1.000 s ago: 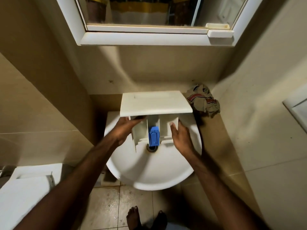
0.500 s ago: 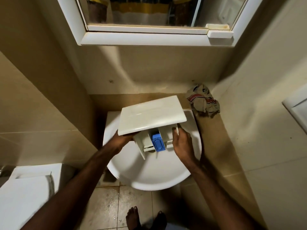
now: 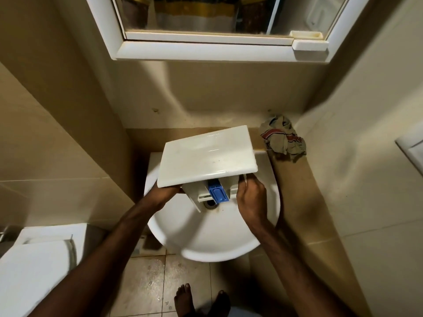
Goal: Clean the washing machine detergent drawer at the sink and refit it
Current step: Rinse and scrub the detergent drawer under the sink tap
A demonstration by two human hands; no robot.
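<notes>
Drawer [image 3: 207, 160] held tilted over the sink [image 3: 212, 234], above the drain [image 3: 210, 203]. Left hand [image 3: 166, 193] clamped on its left underside, partly hidden beneath the front panel; right hand [image 3: 250, 200] gripping its right side. Crumpled rag [image 3: 283, 138] behind the sink, to the right.

A small home bathroom. White round sink [image 3: 212, 239] at centre, drain [image 3: 210, 204] in its bowl; mirrored cabinet [image 3: 217, 49] on the wall at 12 o'clock; toilet cistern [image 3: 34, 259] at 8 o'clock. Beige tiled walls [image 3: 57, 133] close on both sides, wet floor tiles [image 3: 146, 284] at 6 o'clock, crumpled rag [image 3: 283, 138] on the ledge at 1 o'clock.
</notes>
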